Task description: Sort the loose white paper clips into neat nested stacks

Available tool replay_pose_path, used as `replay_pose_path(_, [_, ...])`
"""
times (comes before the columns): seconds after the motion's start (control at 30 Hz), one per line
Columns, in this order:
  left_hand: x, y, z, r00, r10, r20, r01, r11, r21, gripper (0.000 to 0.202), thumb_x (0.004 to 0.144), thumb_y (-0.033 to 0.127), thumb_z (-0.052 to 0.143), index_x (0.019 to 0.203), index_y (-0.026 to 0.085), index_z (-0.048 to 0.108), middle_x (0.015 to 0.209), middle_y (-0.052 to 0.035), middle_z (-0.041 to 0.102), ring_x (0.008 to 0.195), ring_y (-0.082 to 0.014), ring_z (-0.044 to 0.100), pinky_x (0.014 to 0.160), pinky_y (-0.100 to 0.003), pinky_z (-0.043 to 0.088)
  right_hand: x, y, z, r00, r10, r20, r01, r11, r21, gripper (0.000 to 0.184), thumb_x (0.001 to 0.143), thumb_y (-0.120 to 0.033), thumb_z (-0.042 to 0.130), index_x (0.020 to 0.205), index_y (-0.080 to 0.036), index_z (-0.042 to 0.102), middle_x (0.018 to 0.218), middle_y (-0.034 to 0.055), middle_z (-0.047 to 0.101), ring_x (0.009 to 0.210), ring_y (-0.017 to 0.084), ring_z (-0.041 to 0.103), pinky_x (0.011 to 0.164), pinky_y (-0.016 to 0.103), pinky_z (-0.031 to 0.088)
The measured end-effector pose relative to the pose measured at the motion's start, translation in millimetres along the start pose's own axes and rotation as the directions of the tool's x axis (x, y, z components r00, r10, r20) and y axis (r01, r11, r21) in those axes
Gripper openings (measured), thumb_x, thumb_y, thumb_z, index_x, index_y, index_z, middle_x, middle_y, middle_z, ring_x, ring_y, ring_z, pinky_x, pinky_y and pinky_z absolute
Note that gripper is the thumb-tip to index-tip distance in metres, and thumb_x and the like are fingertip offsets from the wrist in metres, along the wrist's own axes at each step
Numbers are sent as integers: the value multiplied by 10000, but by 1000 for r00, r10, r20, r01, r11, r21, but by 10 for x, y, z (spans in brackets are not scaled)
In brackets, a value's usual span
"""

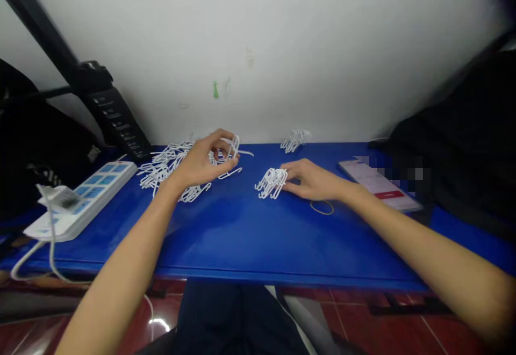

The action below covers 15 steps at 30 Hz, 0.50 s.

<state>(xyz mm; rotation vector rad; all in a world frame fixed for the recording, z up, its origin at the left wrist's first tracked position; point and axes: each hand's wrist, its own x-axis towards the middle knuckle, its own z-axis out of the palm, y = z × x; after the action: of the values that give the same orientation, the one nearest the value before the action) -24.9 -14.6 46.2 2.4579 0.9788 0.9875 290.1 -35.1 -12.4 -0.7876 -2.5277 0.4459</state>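
Note:
My left hand (207, 156) is raised at the edge of a loose pile of small white hooks (161, 169). Its thumb and fingers are closed on a white hook (236, 148); whether it is one piece or more I cannot tell. To the right, my right hand (308, 180) pinches a row of white hooks (271, 183), lined up side by side, at their right end. Behind it, near the wall, another lined-up bunch of white hooks (295, 140) rests on the blue table (242, 237). A thin rubber band (321, 208) lies just below my right wrist.
A white power strip (88, 199) with a cable stands at the left, beside a black stand (116, 121). A phone (379, 186) lies at the right by dark fabric (463, 140). The white wall (262, 49) borders the table's back.

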Motion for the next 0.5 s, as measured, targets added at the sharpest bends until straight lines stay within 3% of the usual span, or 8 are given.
replay_pose_path(0.1, [-12, 81, 103, 964, 10, 267, 15, 996, -89, 410, 810, 364, 805, 1162, 178, 705, 942, -55, 762, 777, -168, 695, 736, -301, 571, -5, 9, -20, 1000, 9, -2, -9, 1000, -13, 256, 1012, -250, 609, 835, -166, 774, 838, 59, 705, 733, 173, 636, 700, 294, 434])
replay_pose_path(0.2, [-25, 30, 186, 912, -38, 408, 101, 986, -135, 450, 765, 375, 860, 1134, 158, 720, 872, -47, 754, 712, -160, 707, 695, -290, 586, -13, 32, -32, 1000, 29, -1, -29, 999, -23, 256, 1010, -249, 603, 845, -166, 780, 846, 63, 714, 737, 177, 645, 698, 294, 432])
replay_pose_path(0.3, [-30, -27, 250, 885, -76, 459, 150, 980, -127, 455, 773, 375, 864, 1144, 149, 730, 879, -63, 774, 707, -165, 724, 681, -287, 591, -21, 56, -36, 1000, 28, -1, -28, 999, -45, 256, 1007, -252, 607, 837, -167, 778, 841, 63, 715, 742, 181, 648, 708, 297, 433])
replay_pose_path(0.5, [-9, -6, 353, 902, 2, 433, 10, 1000, -25, 403, 810, 359, 853, 1157, 165, 788, 914, -66, 810, 815, -194, 751, 764, -300, 572, -19, 37, -37, 1000, 30, 7, -30, 998, -51, 271, 1017, -253, 596, 832, -161, 772, 840, 59, 706, 736, 171, 637, 700, 291, 429])
